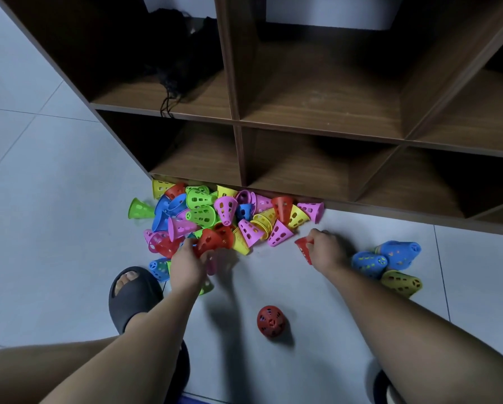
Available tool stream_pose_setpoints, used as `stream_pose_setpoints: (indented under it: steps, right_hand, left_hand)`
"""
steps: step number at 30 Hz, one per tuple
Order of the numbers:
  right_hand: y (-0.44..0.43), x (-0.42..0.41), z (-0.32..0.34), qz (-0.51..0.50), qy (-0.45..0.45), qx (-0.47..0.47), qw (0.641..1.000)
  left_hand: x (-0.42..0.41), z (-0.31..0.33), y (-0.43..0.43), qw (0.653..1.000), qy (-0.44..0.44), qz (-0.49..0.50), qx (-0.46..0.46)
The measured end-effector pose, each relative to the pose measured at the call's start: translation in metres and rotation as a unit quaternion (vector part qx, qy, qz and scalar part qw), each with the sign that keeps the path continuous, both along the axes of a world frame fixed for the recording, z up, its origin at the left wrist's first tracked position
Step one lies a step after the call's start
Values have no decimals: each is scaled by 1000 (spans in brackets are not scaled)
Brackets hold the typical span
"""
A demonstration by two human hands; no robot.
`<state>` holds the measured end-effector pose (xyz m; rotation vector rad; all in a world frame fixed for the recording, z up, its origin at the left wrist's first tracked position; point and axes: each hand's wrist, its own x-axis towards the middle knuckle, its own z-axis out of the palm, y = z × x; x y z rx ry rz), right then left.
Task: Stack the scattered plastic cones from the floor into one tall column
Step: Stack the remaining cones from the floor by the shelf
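Picking up: right hand [326,249] pinches small red holey plastic cone [304,248]; left hand [187,265] grabs another; next, stack together

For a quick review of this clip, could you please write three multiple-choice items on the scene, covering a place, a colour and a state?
1. Where does the main pile of cones lie?
A. On a shelf
B. On the floor against the foot of the shelf unit
C. In a box

2. What colour is the cone in the right hand?
A. Red
B. Green
C. White

3. How does the lone red stack near the person's feet stand?
A. Upright on the floor
B. Held in the air
C. Inside a shelf compartment

Answers: 1 B, the pile touches the shelf unit base on the tiles. 2 A, a red cone shows in the grip. 3 A, it stands alone, with no hand on it.
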<state>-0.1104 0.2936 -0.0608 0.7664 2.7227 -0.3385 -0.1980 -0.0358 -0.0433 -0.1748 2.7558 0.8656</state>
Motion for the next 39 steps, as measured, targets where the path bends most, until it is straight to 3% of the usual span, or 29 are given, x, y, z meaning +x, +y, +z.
stream_pose_setpoints:
  steps: [6,10,12,15,20,23,29,39]
  right_hand:
    - [-5,27,-4,-60,79,-94,991]
    - [-15,44,2,-135,113,-189,966]
    - [-22,51,10,-208,122,-265,934]
    - [-36,63,29,-318,118,-427,838]
    - [-50,86,57,-354,78,-576,733]
    - [-60,100,71,-353,39,-619,700]
    - [-80,125,72,-331,-14,-619,712]
    - [-90,143,50,-249,-76,-469,844]
  left_hand:
    - [19,12,-6,999,32,2,25]
    - [49,26,2,999,13,-30,42]
    - [66,32,9,997,-8,-57,50]
    - [88,36,18,992,-42,-106,59]
    - [113,49,34,975,-65,-201,64]
    - [125,52,43,968,-63,-235,63]
    - [152,43,57,958,-58,-274,57]
    - [139,24,34,960,-84,-264,42]
